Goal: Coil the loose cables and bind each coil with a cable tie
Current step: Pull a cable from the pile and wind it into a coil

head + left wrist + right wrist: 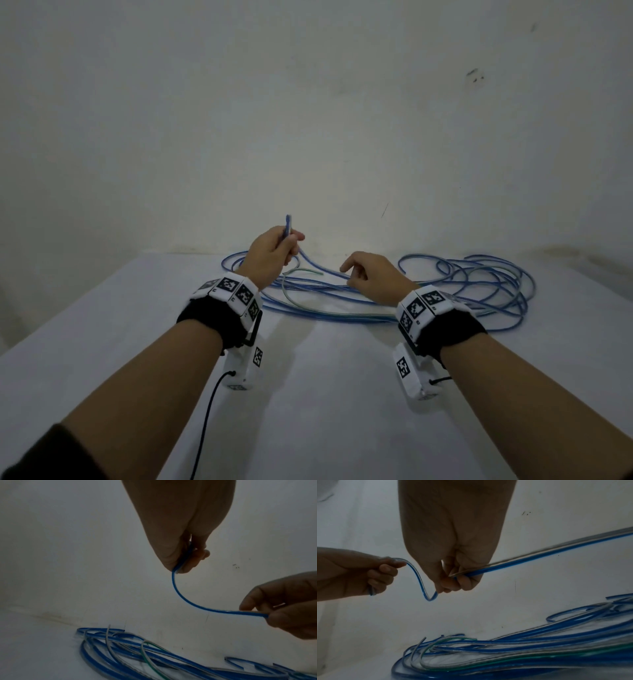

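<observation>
A long blue cable (462,284) lies in loose loops at the back of the white table (102,359), with a green-tinted cable (301,272) among them. My left hand (274,250) is raised and grips one blue cable end (288,224), which sticks up above the fist. The strand (188,603) curves from the left hand (185,561) down to my right hand (274,609). My right hand (363,274) pinches that strand (539,555) a short way along, just above the pile (522,655). No cable tie shows in any view.
A plain pale wall (308,120) rises directly behind the table's far edge. The cable loops spread across the back, mostly to the right. The near half of the table holds only my forearms with wrist cameras (243,363).
</observation>
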The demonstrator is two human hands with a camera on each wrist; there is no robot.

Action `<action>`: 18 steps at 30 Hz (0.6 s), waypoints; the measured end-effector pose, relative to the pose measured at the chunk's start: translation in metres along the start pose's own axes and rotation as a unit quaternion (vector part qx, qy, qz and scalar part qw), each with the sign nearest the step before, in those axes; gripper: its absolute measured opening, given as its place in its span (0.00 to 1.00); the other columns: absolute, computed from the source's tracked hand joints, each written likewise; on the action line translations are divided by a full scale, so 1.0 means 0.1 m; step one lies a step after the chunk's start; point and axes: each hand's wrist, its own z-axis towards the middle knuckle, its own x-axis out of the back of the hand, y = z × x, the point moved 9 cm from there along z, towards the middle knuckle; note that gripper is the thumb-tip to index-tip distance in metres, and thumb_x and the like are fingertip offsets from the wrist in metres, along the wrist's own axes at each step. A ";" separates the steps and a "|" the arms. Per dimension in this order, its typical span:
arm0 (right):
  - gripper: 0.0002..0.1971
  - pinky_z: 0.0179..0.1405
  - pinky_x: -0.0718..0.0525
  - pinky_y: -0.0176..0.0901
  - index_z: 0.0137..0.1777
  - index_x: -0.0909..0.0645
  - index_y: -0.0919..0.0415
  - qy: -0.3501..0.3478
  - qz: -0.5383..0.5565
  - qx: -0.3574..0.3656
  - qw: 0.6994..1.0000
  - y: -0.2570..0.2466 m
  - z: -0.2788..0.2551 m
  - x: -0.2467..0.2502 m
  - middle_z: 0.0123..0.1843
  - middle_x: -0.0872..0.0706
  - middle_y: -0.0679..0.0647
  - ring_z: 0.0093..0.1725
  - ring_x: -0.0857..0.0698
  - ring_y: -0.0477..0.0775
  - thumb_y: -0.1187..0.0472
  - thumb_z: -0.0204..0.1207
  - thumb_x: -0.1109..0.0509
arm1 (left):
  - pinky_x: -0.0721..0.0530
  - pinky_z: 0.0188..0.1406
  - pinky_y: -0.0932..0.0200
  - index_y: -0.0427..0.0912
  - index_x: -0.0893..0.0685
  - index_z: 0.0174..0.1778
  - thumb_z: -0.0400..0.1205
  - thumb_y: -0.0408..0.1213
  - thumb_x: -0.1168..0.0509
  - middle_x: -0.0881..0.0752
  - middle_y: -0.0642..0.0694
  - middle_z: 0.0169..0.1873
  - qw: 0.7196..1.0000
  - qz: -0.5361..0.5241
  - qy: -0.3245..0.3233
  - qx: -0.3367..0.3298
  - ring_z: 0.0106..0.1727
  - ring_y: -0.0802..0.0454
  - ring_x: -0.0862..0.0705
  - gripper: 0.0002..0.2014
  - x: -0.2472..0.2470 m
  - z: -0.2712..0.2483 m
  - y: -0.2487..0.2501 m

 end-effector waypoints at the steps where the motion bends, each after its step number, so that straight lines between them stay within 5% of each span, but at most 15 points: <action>1: 0.08 0.42 0.26 0.38 0.54 0.18 0.62 -0.009 0.009 0.006 1.000 -0.02 -0.01 -0.02 0.37 0.22 0.47 0.34 0.25 0.42 0.68 0.77 0.33 | 0.24 0.28 0.70 0.41 0.19 0.43 0.86 0.34 0.45 0.21 0.48 0.29 1.000 0.006 0.003 -0.006 0.24 0.62 0.25 0.11 -0.02 0.00 0.01; 4: 0.07 0.40 0.25 0.33 0.49 0.14 0.61 -0.030 0.009 0.050 0.998 -0.18 -0.02 -0.05 0.40 0.18 0.48 0.37 0.21 0.46 0.68 0.77 0.33 | 0.21 0.29 0.71 0.39 0.20 0.37 0.86 0.34 0.44 0.18 0.47 0.28 1.000 0.005 -0.008 -0.004 0.23 0.64 0.21 0.13 -0.11 -0.01 0.02; 7: 0.09 0.55 0.21 0.43 0.47 0.13 0.53 -0.001 0.013 0.083 0.996 -0.28 -0.01 0.02 0.40 0.16 0.39 0.46 0.17 0.49 0.65 0.77 0.33 | 0.20 0.36 0.73 0.35 0.20 0.38 0.86 0.36 0.45 0.14 0.49 0.31 0.998 0.053 -0.038 -0.026 0.30 0.65 0.18 0.14 -0.23 -0.06 0.06; 9: 0.09 0.62 0.25 0.55 0.46 0.14 0.48 0.022 0.001 0.098 0.995 -0.33 0.00 0.07 0.37 0.16 0.36 0.47 0.18 0.43 0.62 0.78 0.34 | 0.17 0.41 0.66 0.38 0.20 0.37 0.86 0.37 0.46 0.14 0.50 0.31 0.995 0.074 -0.055 -0.026 0.33 0.60 0.16 0.15 -0.26 -0.10 0.05; 12: 0.08 0.64 0.29 0.56 0.45 0.16 0.47 0.059 0.000 0.101 0.993 -0.36 -0.02 0.16 0.33 0.14 0.38 0.42 0.21 0.32 0.59 0.79 0.35 | 0.18 0.33 0.57 0.41 0.23 0.35 0.87 0.38 0.48 0.17 0.45 0.27 0.993 0.058 -0.104 0.010 0.27 0.50 0.19 0.16 -0.33 -0.17 -0.01; 14: 0.04 0.60 0.27 0.51 0.44 0.20 0.48 0.071 0.041 0.097 0.992 -0.36 -0.04 0.19 0.31 0.14 0.41 0.39 0.20 0.38 0.59 0.79 0.34 | 0.26 0.29 0.63 0.40 0.24 0.35 0.87 0.38 0.49 0.21 0.47 0.26 0.992 0.039 -0.116 0.037 0.25 0.54 0.26 0.17 -0.35 -0.22 -0.04; 18: 0.03 0.34 0.29 0.32 0.43 0.23 0.54 0.080 0.089 0.109 0.987 -0.42 -0.07 0.19 0.27 0.22 0.46 0.27 0.27 0.42 0.60 0.78 0.31 | 0.32 0.26 0.67 0.42 0.21 0.31 0.87 0.43 0.48 0.24 0.57 0.20 0.990 0.006 -0.124 0.070 0.22 0.62 0.31 0.20 -0.33 -0.24 -0.09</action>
